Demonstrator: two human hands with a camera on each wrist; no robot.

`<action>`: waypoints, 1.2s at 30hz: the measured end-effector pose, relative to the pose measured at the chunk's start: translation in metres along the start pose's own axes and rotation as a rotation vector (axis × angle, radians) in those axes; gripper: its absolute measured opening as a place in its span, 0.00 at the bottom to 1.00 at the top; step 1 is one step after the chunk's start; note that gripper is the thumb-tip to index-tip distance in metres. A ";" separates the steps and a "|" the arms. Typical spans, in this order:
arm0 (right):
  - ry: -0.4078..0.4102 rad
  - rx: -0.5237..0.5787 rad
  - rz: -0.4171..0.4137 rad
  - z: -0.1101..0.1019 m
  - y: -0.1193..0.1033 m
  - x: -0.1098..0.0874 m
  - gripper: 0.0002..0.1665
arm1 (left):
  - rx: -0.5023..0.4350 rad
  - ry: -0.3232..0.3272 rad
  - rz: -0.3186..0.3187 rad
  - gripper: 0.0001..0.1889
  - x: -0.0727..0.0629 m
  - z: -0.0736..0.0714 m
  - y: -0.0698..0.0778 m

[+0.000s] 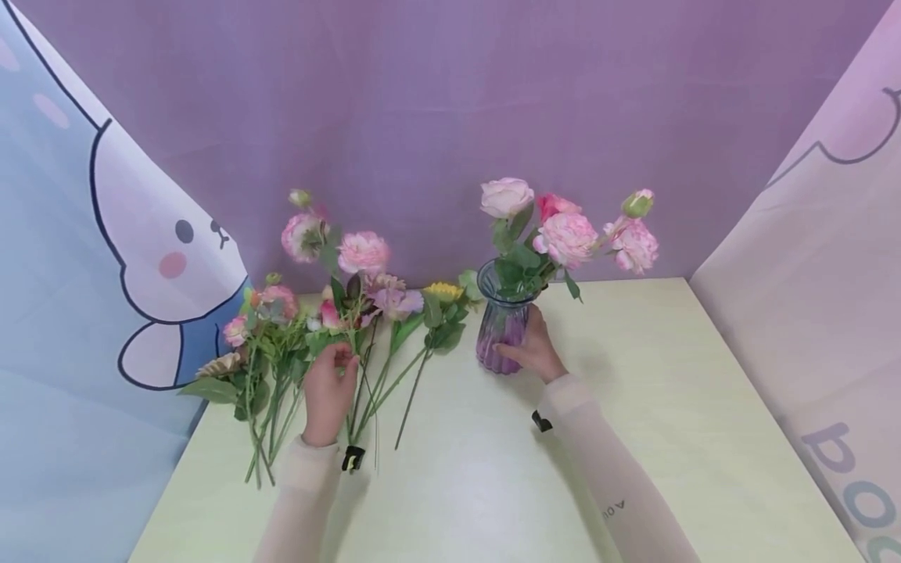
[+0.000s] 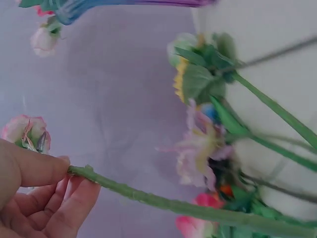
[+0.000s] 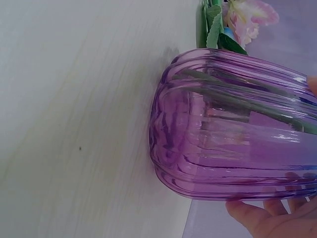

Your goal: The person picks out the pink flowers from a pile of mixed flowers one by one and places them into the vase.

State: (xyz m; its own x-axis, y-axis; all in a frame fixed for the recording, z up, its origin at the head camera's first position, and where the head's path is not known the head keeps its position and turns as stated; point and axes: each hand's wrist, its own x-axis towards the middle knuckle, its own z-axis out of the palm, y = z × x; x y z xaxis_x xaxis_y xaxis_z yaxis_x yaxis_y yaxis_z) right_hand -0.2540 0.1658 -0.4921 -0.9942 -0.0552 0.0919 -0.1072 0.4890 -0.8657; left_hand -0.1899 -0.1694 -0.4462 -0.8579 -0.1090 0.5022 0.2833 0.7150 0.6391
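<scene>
My left hand (image 1: 329, 395) is raised over the left part of the table. In the left wrist view its thumb and fingers pinch a green flower stem (image 2: 163, 202); a pink-and-white bloom (image 2: 26, 130) shows beyond the fingers. Pink blooms (image 1: 363, 252) stand above this hand in the head view. My right hand (image 1: 536, 349) grips the side of a ribbed glass vase (image 1: 490, 348), purple low down and bluish at the rim. Pink roses and peonies (image 1: 566, 239) lean out of the vase, and their stems (image 3: 237, 105) show through its wall.
Loose artificial flowers lie along the table's back left: a yellow sunflower (image 1: 445, 292), a lilac flower (image 1: 397, 303), a beige flower (image 1: 220, 365) and small pink ones. Several stems point toward the front. A purple curtain (image 1: 436, 141) hangs behind the table (image 1: 464, 485).
</scene>
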 end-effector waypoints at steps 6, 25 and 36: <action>0.002 0.009 0.014 0.002 0.000 0.000 0.62 | -0.099 0.033 0.026 0.09 0.011 0.008 0.016; -0.002 -0.005 -0.001 0.002 0.002 0.001 0.62 | -0.346 0.054 0.082 0.08 0.048 0.035 0.066; 0.001 0.012 -0.013 0.000 0.001 0.001 0.61 | -0.450 0.070 0.143 0.10 0.073 0.050 0.118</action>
State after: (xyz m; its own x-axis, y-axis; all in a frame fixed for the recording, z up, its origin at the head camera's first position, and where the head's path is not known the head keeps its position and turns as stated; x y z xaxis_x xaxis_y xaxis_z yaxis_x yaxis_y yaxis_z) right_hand -0.2552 0.1665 -0.4933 -0.9928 -0.0605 0.1033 -0.1196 0.4777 -0.8703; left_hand -0.2407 -0.0582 -0.3628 -0.7699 -0.0887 0.6320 0.5675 0.3578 0.7416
